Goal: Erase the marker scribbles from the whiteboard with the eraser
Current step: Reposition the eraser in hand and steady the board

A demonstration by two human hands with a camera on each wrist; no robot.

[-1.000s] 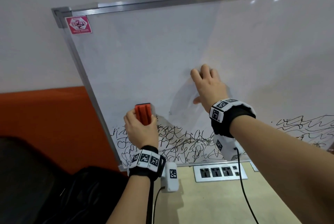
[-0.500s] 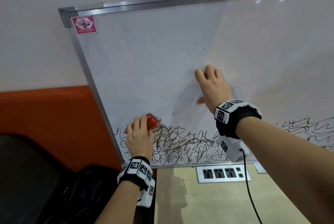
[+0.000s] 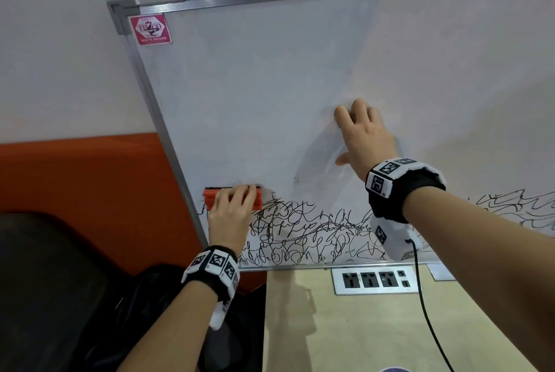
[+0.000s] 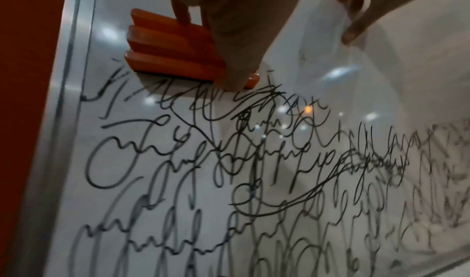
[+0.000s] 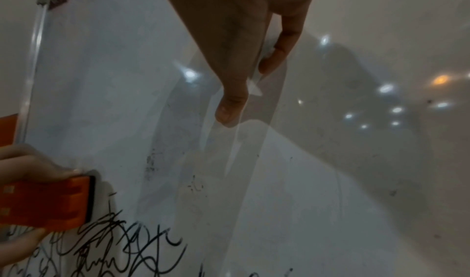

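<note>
On whiteboard (image 3: pixel 270 86), left hand (image 3: pixel 231 218) gripping level eraser (image 3: pixel 210 196), right hand (image 3: pixel 365 137) seemingly flat.

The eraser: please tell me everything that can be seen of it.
The eraser is a small orange block, seemingly plastic, with stepped ridges along its back and a thin dark pad underneath. It lies lengthwise, pad flat against the whiteboard, near the left frame, at the top edge of the black scribbles. The left hand grips it, fingers over the upper side, thumb on the lower. Two small pale squares show on its back in the right wrist view.
</note>
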